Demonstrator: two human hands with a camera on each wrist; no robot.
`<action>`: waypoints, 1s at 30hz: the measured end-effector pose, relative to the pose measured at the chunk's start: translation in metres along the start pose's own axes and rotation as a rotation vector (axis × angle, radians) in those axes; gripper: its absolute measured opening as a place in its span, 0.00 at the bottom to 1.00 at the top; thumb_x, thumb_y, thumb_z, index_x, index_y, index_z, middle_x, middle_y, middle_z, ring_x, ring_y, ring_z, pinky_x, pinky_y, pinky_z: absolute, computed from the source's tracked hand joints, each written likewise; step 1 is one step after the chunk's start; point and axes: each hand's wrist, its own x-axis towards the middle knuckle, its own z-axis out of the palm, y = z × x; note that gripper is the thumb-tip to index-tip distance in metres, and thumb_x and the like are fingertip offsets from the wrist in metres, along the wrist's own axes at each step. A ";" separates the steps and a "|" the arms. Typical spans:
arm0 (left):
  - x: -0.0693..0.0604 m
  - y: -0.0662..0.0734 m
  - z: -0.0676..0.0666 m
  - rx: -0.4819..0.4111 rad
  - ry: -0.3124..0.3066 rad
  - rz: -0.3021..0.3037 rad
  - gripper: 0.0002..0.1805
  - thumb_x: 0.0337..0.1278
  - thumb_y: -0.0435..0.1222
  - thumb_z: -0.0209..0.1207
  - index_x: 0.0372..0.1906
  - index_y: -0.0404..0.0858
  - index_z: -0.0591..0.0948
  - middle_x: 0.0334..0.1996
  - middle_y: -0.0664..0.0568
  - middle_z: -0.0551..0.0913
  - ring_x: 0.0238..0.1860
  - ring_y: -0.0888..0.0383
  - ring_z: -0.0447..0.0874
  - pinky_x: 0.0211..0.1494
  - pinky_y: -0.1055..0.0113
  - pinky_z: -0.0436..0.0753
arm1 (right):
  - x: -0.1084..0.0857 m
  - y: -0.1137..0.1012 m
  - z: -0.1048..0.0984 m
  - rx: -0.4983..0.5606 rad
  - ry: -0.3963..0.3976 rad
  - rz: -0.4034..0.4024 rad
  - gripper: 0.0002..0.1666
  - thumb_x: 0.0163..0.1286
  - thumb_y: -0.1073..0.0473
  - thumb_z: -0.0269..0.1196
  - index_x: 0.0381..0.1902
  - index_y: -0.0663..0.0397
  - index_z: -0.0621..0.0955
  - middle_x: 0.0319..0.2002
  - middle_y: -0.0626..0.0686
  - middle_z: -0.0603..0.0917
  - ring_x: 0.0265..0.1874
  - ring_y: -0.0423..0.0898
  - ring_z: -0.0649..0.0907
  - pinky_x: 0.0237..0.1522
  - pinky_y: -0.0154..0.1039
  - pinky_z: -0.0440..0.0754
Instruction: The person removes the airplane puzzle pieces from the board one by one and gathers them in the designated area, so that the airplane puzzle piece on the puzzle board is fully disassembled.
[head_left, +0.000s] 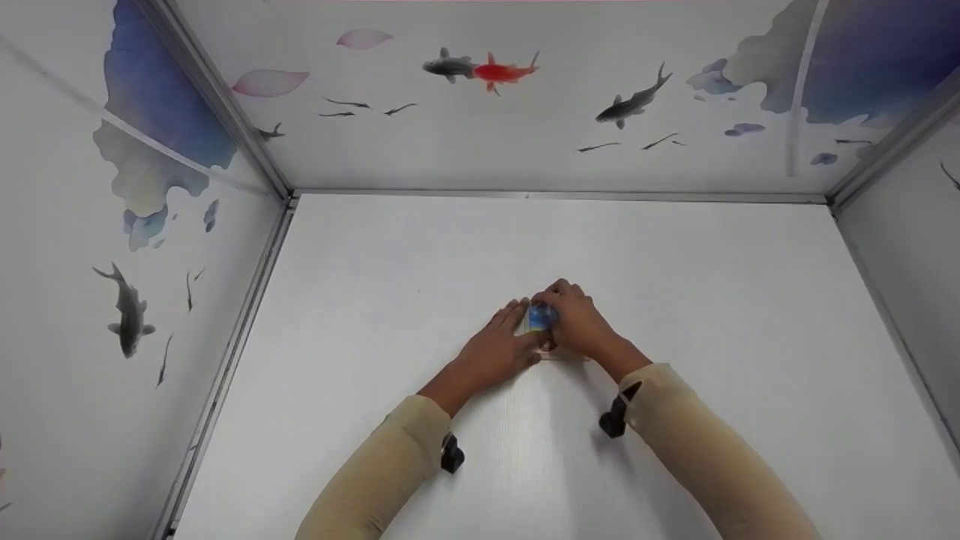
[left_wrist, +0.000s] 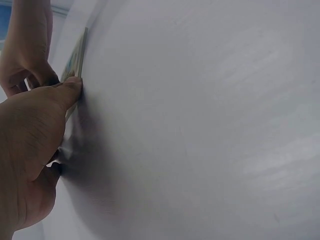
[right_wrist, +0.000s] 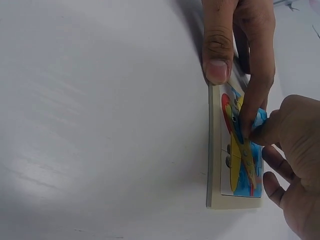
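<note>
A thin pale wooden board (head_left: 568, 358) with a colourful picture puzzle (right_wrist: 243, 172) in its recess lies flat on the white table. My left hand (head_left: 499, 352) holds it at the left: in the right wrist view the thumb rests on the near edge and one finger bends onto the picture, while other fingers stretch along the left side in the head view. My right hand (head_left: 583, 322) curls over the right part, its fingertips touching a blue piece (head_left: 541, 316). In the left wrist view only the board's edge (left_wrist: 82, 50) shows beside the hands. The piece's exact seating is hidden.
The white table (head_left: 390, 255) is bordered at the back and left by metal-framed panels (head_left: 352, 135) printed with fish and leaf shapes. A small black device (head_left: 452, 454) sits at the left wrist, another (head_left: 613, 421) at the right.
</note>
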 end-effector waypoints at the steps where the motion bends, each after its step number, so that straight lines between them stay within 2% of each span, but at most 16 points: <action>1: 0.000 0.000 0.000 -0.001 0.000 -0.001 0.29 0.89 0.57 0.48 0.86 0.63 0.68 0.90 0.39 0.49 0.89 0.40 0.48 0.88 0.50 0.59 | 0.000 0.000 0.000 0.002 -0.002 -0.002 0.38 0.58 0.65 0.85 0.67 0.54 0.85 0.64 0.64 0.78 0.63 0.66 0.78 0.65 0.71 0.76; 5: 0.000 -0.001 0.000 -0.013 -0.004 -0.003 0.30 0.89 0.57 0.48 0.86 0.62 0.68 0.90 0.39 0.47 0.90 0.41 0.46 0.88 0.50 0.58 | 0.001 0.000 -0.001 0.027 -0.014 -0.013 0.36 0.60 0.66 0.84 0.67 0.56 0.86 0.63 0.63 0.77 0.64 0.66 0.79 0.66 0.71 0.76; 10: -0.001 -0.001 0.000 -0.040 -0.018 -0.013 0.30 0.89 0.57 0.47 0.87 0.63 0.67 0.91 0.41 0.46 0.90 0.42 0.44 0.89 0.50 0.56 | 0.002 0.001 -0.003 0.077 -0.036 -0.013 0.36 0.62 0.69 0.82 0.68 0.58 0.85 0.64 0.63 0.75 0.64 0.66 0.82 0.66 0.65 0.81; 13: -0.001 -0.001 0.002 -0.052 -0.013 -0.017 0.30 0.89 0.57 0.47 0.87 0.64 0.67 0.91 0.42 0.46 0.90 0.43 0.44 0.87 0.50 0.60 | 0.002 0.002 -0.003 0.101 -0.036 -0.023 0.36 0.61 0.71 0.82 0.67 0.59 0.85 0.65 0.63 0.74 0.65 0.66 0.81 0.66 0.62 0.83; 17: -0.001 -0.002 0.002 -0.051 0.000 -0.003 0.30 0.89 0.57 0.47 0.87 0.63 0.67 0.91 0.41 0.47 0.90 0.43 0.45 0.87 0.50 0.60 | 0.001 0.005 -0.001 0.062 -0.033 -0.047 0.33 0.65 0.70 0.80 0.67 0.56 0.86 0.65 0.62 0.75 0.66 0.65 0.79 0.67 0.65 0.80; 22: -0.001 -0.002 0.001 -0.028 0.012 0.017 0.30 0.88 0.57 0.48 0.87 0.63 0.66 0.90 0.39 0.48 0.90 0.41 0.46 0.88 0.50 0.58 | -0.003 0.010 0.000 -0.028 0.025 -0.083 0.26 0.71 0.69 0.75 0.65 0.52 0.87 0.63 0.59 0.81 0.63 0.64 0.77 0.61 0.72 0.75; 26: -0.001 -0.002 0.000 -0.052 0.008 0.002 0.30 0.88 0.57 0.49 0.86 0.64 0.68 0.90 0.38 0.47 0.90 0.41 0.45 0.87 0.50 0.62 | -0.005 0.015 -0.001 -0.041 0.087 -0.105 0.20 0.74 0.68 0.73 0.62 0.53 0.89 0.61 0.59 0.83 0.60 0.63 0.78 0.57 0.72 0.76; 30: -0.001 -0.004 0.001 -0.050 0.009 -0.012 0.29 0.87 0.58 0.49 0.85 0.64 0.70 0.90 0.37 0.47 0.90 0.40 0.44 0.87 0.49 0.62 | -0.009 0.021 -0.006 -0.045 0.111 -0.089 0.19 0.76 0.68 0.71 0.61 0.52 0.89 0.62 0.58 0.84 0.60 0.62 0.78 0.58 0.72 0.76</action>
